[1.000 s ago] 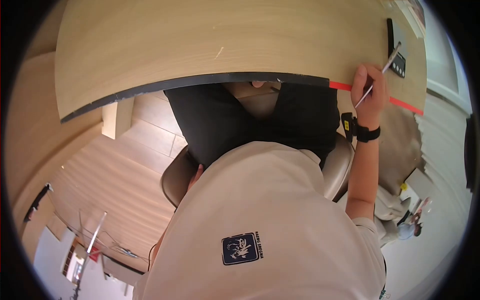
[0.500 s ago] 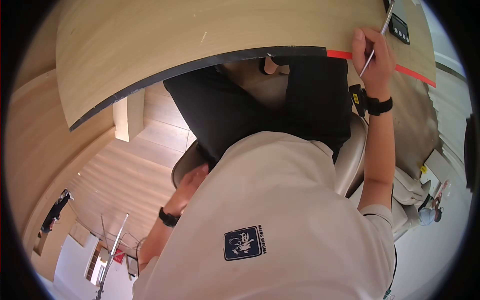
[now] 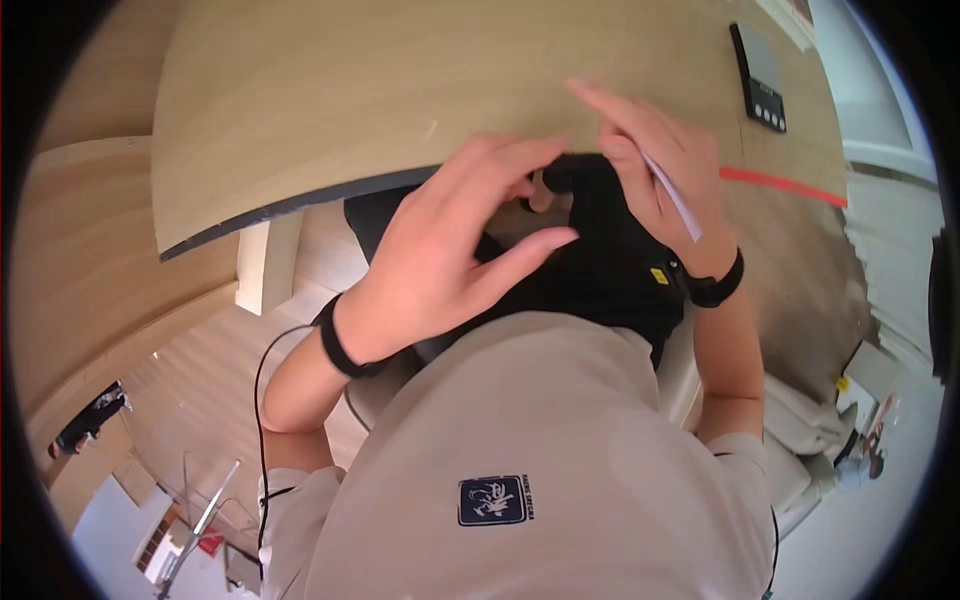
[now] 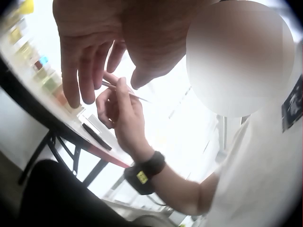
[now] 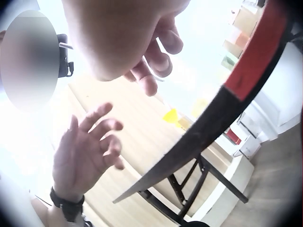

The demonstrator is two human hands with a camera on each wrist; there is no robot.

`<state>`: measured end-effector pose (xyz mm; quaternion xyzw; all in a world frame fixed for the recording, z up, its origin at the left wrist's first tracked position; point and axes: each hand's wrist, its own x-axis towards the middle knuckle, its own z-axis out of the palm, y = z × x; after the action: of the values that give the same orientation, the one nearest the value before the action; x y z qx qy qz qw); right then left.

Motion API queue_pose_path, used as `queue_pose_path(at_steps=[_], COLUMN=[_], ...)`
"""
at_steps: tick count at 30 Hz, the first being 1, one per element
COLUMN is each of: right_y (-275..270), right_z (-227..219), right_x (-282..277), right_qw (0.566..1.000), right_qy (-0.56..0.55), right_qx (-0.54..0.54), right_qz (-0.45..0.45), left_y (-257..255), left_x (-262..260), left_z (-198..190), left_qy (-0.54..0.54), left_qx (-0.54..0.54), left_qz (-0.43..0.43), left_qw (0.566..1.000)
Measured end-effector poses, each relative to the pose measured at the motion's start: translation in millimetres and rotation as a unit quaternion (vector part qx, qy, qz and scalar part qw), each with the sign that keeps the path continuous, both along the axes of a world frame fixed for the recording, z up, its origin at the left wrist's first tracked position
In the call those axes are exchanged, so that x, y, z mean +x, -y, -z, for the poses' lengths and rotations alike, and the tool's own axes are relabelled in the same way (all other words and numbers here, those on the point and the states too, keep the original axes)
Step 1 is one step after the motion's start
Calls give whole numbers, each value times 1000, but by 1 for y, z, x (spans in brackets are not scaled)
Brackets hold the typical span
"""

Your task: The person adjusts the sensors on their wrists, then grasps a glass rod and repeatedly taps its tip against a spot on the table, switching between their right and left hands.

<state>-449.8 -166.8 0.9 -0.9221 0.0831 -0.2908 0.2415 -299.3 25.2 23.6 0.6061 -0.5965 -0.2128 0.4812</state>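
Observation:
My right hand [image 3: 665, 170] holds a slim, pale, pen-like stick [image 3: 672, 195] by the desk's front edge. In the head view the stick lies across that hand with its lower end toward the wrist; the left wrist view shows its thin tip poking out past the fingers. My left hand [image 3: 450, 240] is raised facing the right one, fingers spread and thumb apart, with nothing in it. A gap separates the two hands. Both are above my lap, overlapping the edge of the wooden desk [image 3: 350, 80] in the head view.
A flat black-and-silver device with round buttons [image 3: 762, 75] lies on the desk at the right. Red tape [image 3: 790, 188] marks part of the dark front edge. Folding black legs [image 5: 189, 184] stand beneath. Small coloured items [image 4: 49, 85] line the far side.
My left hand has risen from beside the chair to in front of my chest. The right hand has come left from near the flat device, still holding the stick.

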Motion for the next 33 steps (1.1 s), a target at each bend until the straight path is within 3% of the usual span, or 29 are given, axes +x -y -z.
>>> queue_pose_path(at_steps=[2,4,6,8,10,12,14,16,19,20,22,23,24,25,26,27,28,29,30,31,33], right_y=[4,19,23,26,30,18,13,15,21,15,2,1,-5,-18,-35,-54,-73,-108,-137,-169,-238], right_z=[-7,-2,-6,-6,-11,-15,-13,-11,-15,-13,-5,-18,-47,-66,-73,-79,-81,-81,-69,-53,-16], right_x=[18,46,72,80,76,67,66,68,64,60,47,13,-36,-81,-117,-158,-202,-224,-258,-278,-303], right_qw=[1000,999,987,985,975,978,979,993,998,998,989,987,982,955,944,883,851,733,746,683,659], right_qy=[-14,40,69,94,-91,-60,-29,7,-30,-43,115,92,-43,-173,-144,-261,-372,-538,-531,-573,-621], right_qx=[12,21,142,145,203,199,201,111,39,51,24,31,88,154,209,292,300,309,336,385,361], right_qz=[8,-25,-5,7,-11,-17,-17,-42,-42,-16,93,127,160,188,213,260,216,279,220,238,223], left_y=[21,46,67,80,83,81,80,81,86,85,80,79,79,75,73,68,66,60,53,48,44], left_x=[4,14,25,34,43,49,52,53,63,67,83,93,97,114,125,144,157,166,171,180,174], left_z=[1,11,15,13,13,21,19,16,13,17,26,30,26,26,25,30,34,36,35,38,32], left_qy=[64,89,112,115,114,31,27,21,134,74,-23,-60,-10,30,30,-3,-4,-3,13,7,16], left_qx=[-43,-89,-135,-156,-176,-164,-145,-122,-206,-194,-187,-192,-231,-213,-197,-200,-207,-215,-199,-199,-206], left_qz=[-26,-55,-76,-101,-94,-77,-93,-96,-95,-86,-90,-109,-99,-116,-133,-122,-119,-120,-133,-114,-113], left_qw=[997,991,981,976,973,983,985,988,965,974,978,974,968,970,971,972,971,969,971,973,972])
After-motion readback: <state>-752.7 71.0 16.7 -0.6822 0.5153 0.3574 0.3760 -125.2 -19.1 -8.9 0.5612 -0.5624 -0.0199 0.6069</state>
